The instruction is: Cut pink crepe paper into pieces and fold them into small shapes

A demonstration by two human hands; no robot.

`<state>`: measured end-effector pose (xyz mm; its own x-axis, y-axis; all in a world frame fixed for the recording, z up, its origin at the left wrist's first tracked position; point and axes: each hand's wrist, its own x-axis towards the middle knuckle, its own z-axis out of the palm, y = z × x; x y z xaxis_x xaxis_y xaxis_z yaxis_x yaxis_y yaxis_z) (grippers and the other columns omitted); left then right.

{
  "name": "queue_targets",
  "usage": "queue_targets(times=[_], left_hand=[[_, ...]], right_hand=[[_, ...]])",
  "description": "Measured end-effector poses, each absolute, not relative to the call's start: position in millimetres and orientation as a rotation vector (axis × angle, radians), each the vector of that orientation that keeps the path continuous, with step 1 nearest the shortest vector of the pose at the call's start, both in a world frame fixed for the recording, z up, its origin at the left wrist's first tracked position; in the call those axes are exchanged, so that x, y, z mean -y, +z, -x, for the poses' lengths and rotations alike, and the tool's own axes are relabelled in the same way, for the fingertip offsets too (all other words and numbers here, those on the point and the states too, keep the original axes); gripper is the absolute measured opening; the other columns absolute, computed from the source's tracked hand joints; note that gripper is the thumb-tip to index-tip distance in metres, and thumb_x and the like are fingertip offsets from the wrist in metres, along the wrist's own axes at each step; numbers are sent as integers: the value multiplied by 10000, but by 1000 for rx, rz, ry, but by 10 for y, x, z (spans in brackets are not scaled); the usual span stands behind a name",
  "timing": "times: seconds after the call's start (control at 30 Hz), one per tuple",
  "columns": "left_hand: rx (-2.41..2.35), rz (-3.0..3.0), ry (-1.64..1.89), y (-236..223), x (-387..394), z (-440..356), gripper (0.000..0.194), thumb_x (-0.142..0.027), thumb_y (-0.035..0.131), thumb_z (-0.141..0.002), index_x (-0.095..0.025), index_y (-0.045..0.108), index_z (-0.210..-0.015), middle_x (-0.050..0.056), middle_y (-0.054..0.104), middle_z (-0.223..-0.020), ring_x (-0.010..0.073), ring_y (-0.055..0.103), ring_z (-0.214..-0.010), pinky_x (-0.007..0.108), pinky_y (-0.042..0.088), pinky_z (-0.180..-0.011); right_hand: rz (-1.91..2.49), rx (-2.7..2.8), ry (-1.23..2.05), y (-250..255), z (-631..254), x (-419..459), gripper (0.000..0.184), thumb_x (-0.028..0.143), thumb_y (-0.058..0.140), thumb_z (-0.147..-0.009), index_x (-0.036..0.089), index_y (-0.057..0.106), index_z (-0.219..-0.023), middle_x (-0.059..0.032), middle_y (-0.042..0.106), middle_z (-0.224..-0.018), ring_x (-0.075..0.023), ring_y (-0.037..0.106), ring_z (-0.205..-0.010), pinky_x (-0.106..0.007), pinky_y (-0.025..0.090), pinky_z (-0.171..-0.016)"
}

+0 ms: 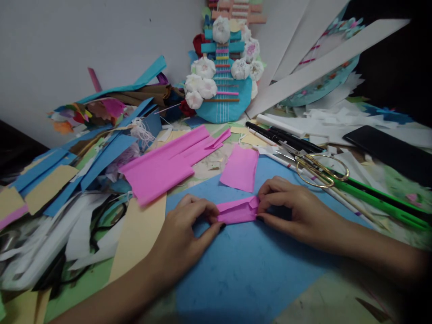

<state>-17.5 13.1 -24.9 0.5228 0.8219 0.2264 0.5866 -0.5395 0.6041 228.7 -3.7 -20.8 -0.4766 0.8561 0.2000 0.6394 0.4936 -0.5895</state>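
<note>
A small piece of pink crepe paper point(237, 212), partly folded along its upper edge, is stretched between my two hands over a blue sheet point(236, 270). My left hand point(191, 229) pinches its left end between thumb and fingers. At the other end, my right hand point(286, 207) is closed on the paper in a pinch too. Just beyond lies a flat pink paper rectangle point(240, 167). A larger folded length of pink crepe paper point(162, 168) rests behind my left hand.
Gold-handled scissors point(317, 168), a green cutter point(381, 198), pens point(286, 135) and a black phone point(391, 150) lie on the right. Blue and tan paper strips point(50, 186) pile up on the left. A blue paper guitar with white flowers point(221, 99) stands at the back.
</note>
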Motion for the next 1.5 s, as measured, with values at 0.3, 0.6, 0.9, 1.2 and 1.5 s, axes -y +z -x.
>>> queue_targets(times=[0.3,0.6,0.9,1.2,1.5], left_hand=[[-1179,-2336,715,-256,-144,102,61,-118,561,-780,-178,552,-780,7,570,-745,153,543,-714,292,451,-629],[-1122,-2446,679,-282,-138,83,101,-86,534,-779,-186,527,-795,-2,567,-717,170,509,-736,306,420,-648],[-1081,-2445,719,-258,-119,75,138,-81,491,-821,-198,522,-887,22,518,-832,173,509,-785,327,454,-695],[-900,-2695,670,-334,-135,133,427,-78,438,-888,-238,463,-1283,68,562,-1247,249,451,-1130,477,400,-938],[-811,-2917,539,-359,-146,189,349,-108,417,-915,-166,534,-1238,121,564,-1234,290,421,-1137,502,401,-901]], right_hand=[[1322,2232,588,-278,-2239,13,112,164,522,-836,169,575,-738,-55,558,-847,-163,529,-809,-293,417,-715],[1374,2245,518,-309,-2195,12,84,147,532,-809,157,558,-730,-57,537,-825,-165,511,-777,-288,407,-684],[1223,2233,421,-314,-2233,14,144,87,554,-811,197,577,-902,-65,517,-957,-177,500,-886,-304,433,-752],[1045,2361,314,-285,-2284,-9,194,118,505,-866,201,681,-874,-88,562,-1055,-204,474,-969,-360,424,-826],[893,2474,360,-261,-2359,-53,204,230,557,-873,170,672,-1031,-97,621,-1075,-207,466,-1015,-380,432,-880]])
